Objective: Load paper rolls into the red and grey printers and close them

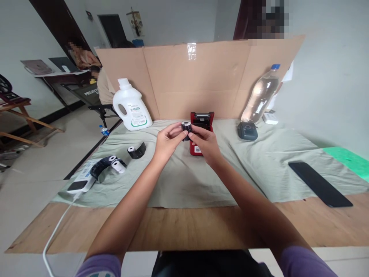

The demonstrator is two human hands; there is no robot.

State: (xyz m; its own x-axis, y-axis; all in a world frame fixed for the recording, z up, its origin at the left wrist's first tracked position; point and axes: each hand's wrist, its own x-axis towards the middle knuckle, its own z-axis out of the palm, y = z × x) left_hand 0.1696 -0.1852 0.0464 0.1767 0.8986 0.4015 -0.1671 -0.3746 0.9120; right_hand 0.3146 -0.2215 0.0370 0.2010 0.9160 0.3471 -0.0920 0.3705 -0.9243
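Note:
A small thermal paper roll (pixel 186 126), black on the outside with a white end face, is held upright between both hands above the cloth. My left hand (pixel 170 139) pinches its left side, thumb in front. My right hand (pixel 205 140) grips the right side in the same way. Just behind the right hand stands a red label printer (pixel 196 151) with its lid raised, partly hidden by that hand. On the left of the cloth lie more rolls: one with a loose black tail (pixel 137 151), and a white one (pixel 118 166) beside a long black strip (pixel 100 166).
A white jug (pixel 134 107) and a tall clear bottle (pixel 261 96) stand before a cardboard screen (pixel 198 82). A dark small device (pixel 248 131) and a black phone (pixel 319 184) lie right. A white power bank (pixel 82 182) with a cable is left. People sit in the background.

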